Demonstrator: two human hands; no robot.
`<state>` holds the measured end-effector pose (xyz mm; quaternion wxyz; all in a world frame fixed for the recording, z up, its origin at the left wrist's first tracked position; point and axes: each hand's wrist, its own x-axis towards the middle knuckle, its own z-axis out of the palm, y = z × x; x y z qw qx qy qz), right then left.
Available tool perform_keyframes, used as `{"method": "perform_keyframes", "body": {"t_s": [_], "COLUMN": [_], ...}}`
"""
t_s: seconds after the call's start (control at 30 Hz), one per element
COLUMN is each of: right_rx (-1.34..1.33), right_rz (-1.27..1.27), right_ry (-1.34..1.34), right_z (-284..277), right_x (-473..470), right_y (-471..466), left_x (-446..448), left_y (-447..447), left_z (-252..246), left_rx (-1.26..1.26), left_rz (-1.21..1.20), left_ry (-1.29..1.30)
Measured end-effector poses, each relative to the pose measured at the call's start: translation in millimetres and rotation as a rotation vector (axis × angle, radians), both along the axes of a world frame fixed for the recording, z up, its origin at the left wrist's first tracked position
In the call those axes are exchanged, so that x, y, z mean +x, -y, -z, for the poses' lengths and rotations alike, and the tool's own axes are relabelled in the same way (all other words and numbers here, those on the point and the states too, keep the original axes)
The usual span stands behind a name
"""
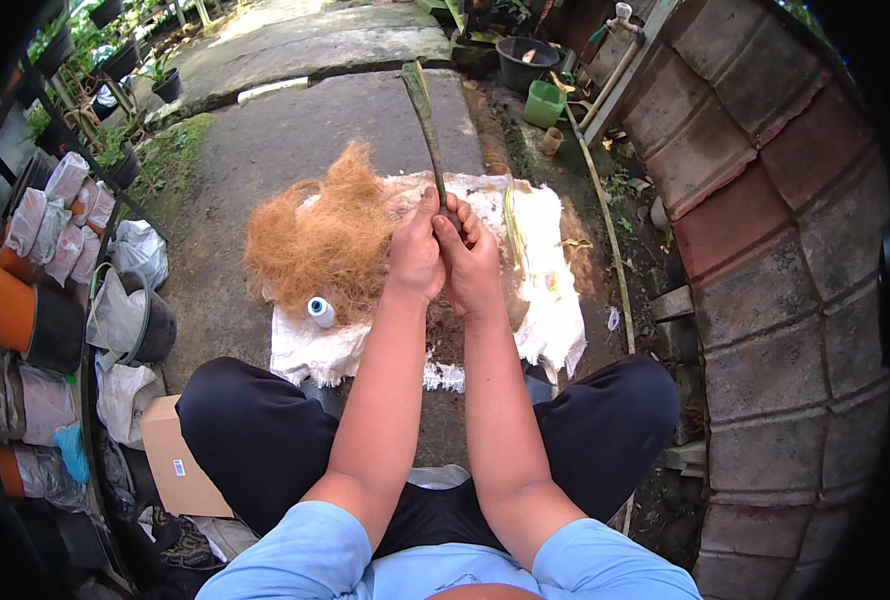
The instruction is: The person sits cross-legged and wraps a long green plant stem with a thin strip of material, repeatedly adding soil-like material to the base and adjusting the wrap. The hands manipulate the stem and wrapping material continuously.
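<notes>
My left hand [419, 251] and my right hand [471, 255] meet over a white woven sack, both closed around the lower end of a long green leaf piece [428, 124]. Its wider, split-looking top points up and away from me. The fingers hide its lower end. A heap of brown coconut-like fibre [321, 232] lies on the left part of the white woven sack [554, 315], with a white thread spool [321, 311] at its near edge. Yellow-green leaf strips [515, 232] lie right of my right hand. Dark crumbly matter [443, 337] is beneath my wrists.
Left stand a rack with bagged pots, a black bucket [156, 322] and a cardboard box [182, 457]. A tiled slope [760, 322] rises on the right, beside a long thin pole [602, 202]. A green container [544, 103] and a black basin [526, 64] are at the back right.
</notes>
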<state>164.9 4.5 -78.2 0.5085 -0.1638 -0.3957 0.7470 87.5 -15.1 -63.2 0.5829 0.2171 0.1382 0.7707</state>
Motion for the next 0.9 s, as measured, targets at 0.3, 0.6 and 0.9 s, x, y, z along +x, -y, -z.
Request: {"method": "perform_keyframes", "body": {"t_s": [0.3, 0.6, 0.9], "right_rx": [0.001, -0.228, -0.065], "right_rz": [-0.034, -0.105, 0.092], "right_ry": [0.003, -0.179, -0.100], "right_z": [8.9, -2.2, 5.7], "right_x": [-1.8, -1.9, -7.1], "right_y": [3.3, 3.2, 2.0], "left_x": [-6.6, -3.6, 11.3], "left_y": [3.8, -1.0, -3.2], "left_z": [-1.8, 6.0, 8.8], "left_rx": [0.080, -0.086, -0.040], "left_rz": [0.073, -0.069, -0.092], "left_ry": [0.056, -0.110, -0.078]}}
